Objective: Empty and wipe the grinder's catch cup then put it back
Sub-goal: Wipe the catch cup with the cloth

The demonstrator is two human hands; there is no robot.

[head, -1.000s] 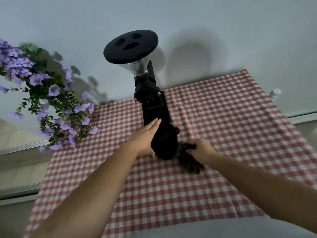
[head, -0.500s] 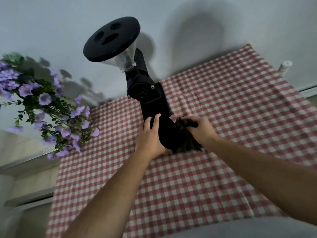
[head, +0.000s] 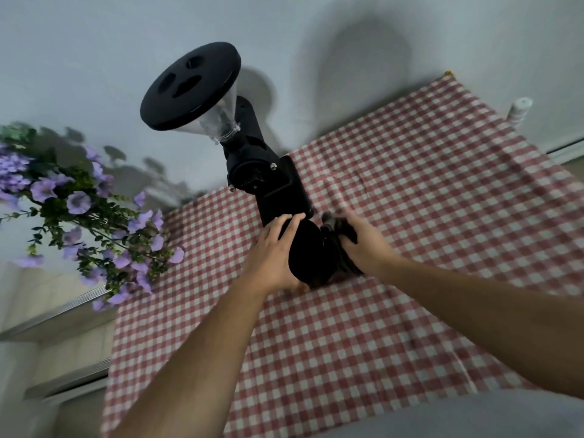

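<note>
A black coffee grinder (head: 271, 181) with a clear hopper and a round black lid stands on the red-checked tablecloth (head: 410, 191). At its foot sits the black catch cup (head: 308, 251). My left hand (head: 271, 257) wraps around the cup's left side, fingers curled over its top near the grinder body. My right hand (head: 363, 241) presses a dark cloth (head: 343, 263) against the cup's right side. The cup's base and whatever is inside it are hidden.
A bunch of purple flowers (head: 88, 210) leans in at the left, close to the grinder. A white bottle top (head: 520, 109) shows beyond the table's far right edge. A pale wall runs behind the table.
My left hand has curled from lying flat beside the cup to gripping it. My right hand has brought the dark cloth up from the table against the cup's right side.
</note>
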